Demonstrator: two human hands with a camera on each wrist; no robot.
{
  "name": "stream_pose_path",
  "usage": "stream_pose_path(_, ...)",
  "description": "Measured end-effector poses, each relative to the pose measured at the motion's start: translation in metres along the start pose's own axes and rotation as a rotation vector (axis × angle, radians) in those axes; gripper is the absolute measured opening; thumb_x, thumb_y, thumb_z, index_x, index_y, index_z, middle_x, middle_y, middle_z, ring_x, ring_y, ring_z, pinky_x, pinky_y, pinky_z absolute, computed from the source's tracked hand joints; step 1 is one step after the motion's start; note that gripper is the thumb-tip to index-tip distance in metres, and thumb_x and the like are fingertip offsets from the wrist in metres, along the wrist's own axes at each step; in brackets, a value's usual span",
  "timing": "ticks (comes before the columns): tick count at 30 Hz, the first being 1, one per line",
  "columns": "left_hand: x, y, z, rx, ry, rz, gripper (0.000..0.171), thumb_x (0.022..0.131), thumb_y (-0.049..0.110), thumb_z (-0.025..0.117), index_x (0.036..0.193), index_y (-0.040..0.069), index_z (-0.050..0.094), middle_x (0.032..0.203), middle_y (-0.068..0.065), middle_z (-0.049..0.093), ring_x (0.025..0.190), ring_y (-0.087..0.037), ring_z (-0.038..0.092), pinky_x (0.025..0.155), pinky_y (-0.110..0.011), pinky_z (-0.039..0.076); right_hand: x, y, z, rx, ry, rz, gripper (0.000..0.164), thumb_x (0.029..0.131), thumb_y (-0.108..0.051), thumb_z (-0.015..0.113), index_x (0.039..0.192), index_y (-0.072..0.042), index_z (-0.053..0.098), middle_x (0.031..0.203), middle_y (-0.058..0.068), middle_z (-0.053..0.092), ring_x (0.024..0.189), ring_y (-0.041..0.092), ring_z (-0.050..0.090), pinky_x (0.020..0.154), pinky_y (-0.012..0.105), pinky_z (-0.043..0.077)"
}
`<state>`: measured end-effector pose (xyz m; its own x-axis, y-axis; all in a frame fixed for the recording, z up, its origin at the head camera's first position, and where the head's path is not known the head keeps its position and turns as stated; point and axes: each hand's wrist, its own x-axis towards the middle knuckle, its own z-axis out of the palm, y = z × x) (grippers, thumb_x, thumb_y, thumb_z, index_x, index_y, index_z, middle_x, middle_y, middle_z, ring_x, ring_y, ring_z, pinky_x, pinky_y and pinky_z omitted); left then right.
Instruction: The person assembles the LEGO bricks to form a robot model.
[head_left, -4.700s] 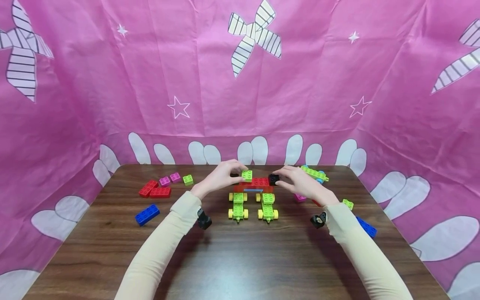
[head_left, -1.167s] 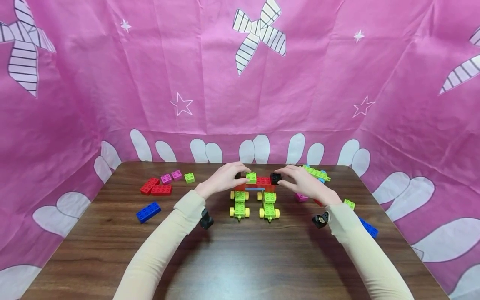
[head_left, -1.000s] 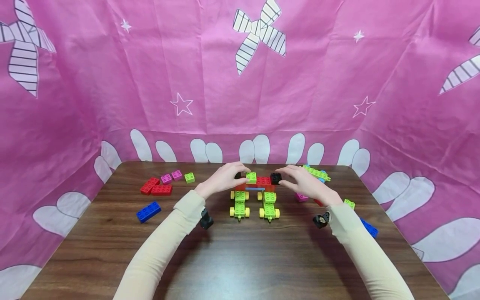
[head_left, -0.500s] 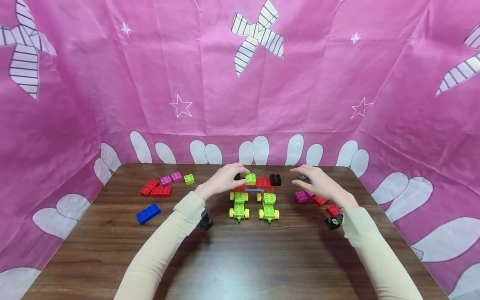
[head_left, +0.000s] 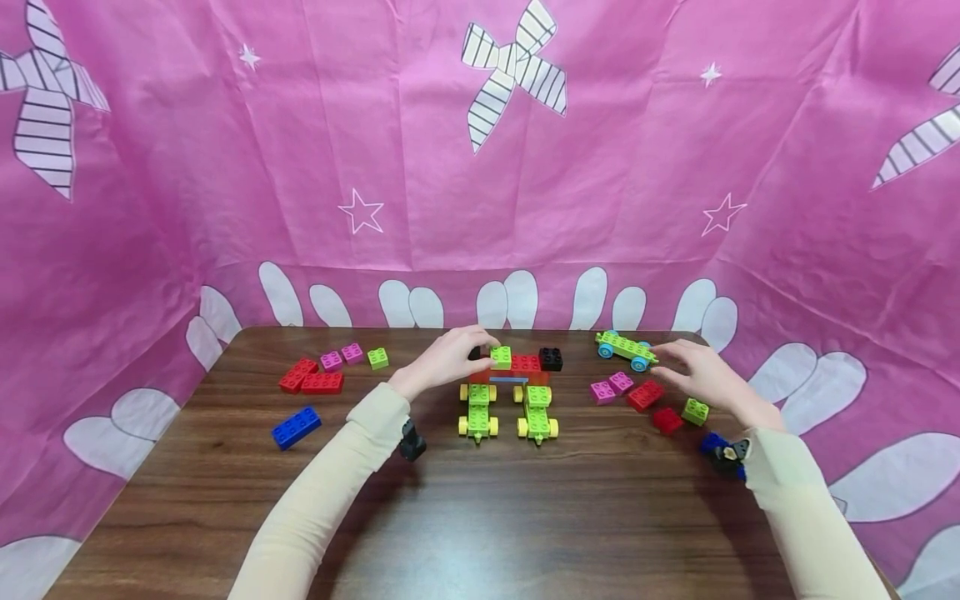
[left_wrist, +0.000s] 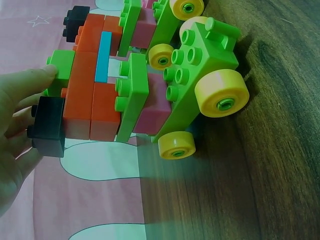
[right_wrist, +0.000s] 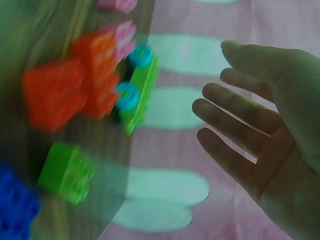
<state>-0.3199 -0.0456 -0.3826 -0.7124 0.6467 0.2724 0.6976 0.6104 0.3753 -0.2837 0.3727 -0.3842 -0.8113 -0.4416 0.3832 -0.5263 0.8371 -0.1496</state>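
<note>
A built toy of building bricks stands mid-table: two green wheeled bases (head_left: 477,422) with yellow wheels carry a bridge of red bricks (head_left: 525,364). A green brick (head_left: 501,357) sits on the bridge, with a black brick (head_left: 551,359) at its right end and another black brick (left_wrist: 49,127) at the left. My left hand (head_left: 447,360) pinches the green brick; its fingers pass partly out of sight behind the left black brick. My right hand (head_left: 705,375) is away to the right, fingers spread and holding nothing, near a green wheeled base (head_left: 628,347) with blue wheels.
On the right lie pink bricks (head_left: 611,387), red bricks (head_left: 645,395), a green brick (head_left: 695,411) and a blue brick (head_left: 714,442) partly behind the wrist. At left are red bricks (head_left: 322,382), pink bricks (head_left: 341,357), a green brick (head_left: 378,357) and a blue brick (head_left: 296,427).
My right hand has let go of the black brick at the bridge's right end and moved right. The black brick stays on the bridge. My left hand keeps its place.
</note>
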Motion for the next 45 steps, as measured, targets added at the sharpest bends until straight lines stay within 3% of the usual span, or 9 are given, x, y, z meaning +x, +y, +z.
stream_pose_path(10, 0.0, 0.001, -0.002, 0.013, -0.007, -0.006, 0.03, 0.09, 0.03, 0.062, 0.116, 0.016, 0.065, 0.111, 0.001, 0.063, 0.098, -0.013, 0.061, 0.086, -0.032, 0.051, -0.045, 0.041, 0.0, 0.016, -0.112, 0.148, 0.032, 0.081, -0.017, 0.071, 0.107, 0.002, 0.065, 0.098, 0.018, 0.069, 0.082, 0.029, 0.065, 0.07, 0.04, 0.054)
stream_pose_path(19, 0.0, 0.003, -0.006, 0.005, -0.024, -0.029, 0.031, 0.089, 0.03, 0.063, 0.117, 0.017, 0.064, 0.112, 0.001, 0.063, 0.099, -0.013, 0.06, 0.087, -0.032, 0.051, -0.06, 0.058, 0.01, 0.041, -0.252, 0.251, 0.038, 0.08, -0.022, 0.072, 0.108, 0.003, 0.064, 0.089, 0.012, 0.069, 0.078, 0.019, 0.062, 0.067, 0.03, 0.051)
stream_pose_path(37, 0.001, 0.002, -0.004, -0.013, -0.026, -0.015, 0.031, 0.09, 0.03, 0.062, 0.118, 0.016, 0.064, 0.113, 0.0, 0.062, 0.1, -0.019, 0.062, 0.086, -0.034, 0.051, -0.063, 0.061, 0.021, 0.049, -0.254, 0.254, 0.036, 0.076, -0.02, 0.076, 0.102, 0.003, 0.067, 0.086, 0.009, 0.07, 0.071, 0.008, 0.057, 0.061, 0.023, 0.048)
stream_pose_path(45, 0.0, 0.003, -0.003, 0.007, -0.016, -0.009, 0.031, 0.09, 0.029, 0.062, 0.117, 0.016, 0.065, 0.113, 0.0, 0.063, 0.099, -0.015, 0.061, 0.086, -0.033, 0.051, -0.061, 0.06, 0.021, 0.061, -0.234, 0.261, 0.035, 0.077, -0.019, 0.074, 0.103, 0.004, 0.067, 0.092, 0.015, 0.069, 0.077, 0.018, 0.062, 0.065, 0.027, 0.051)
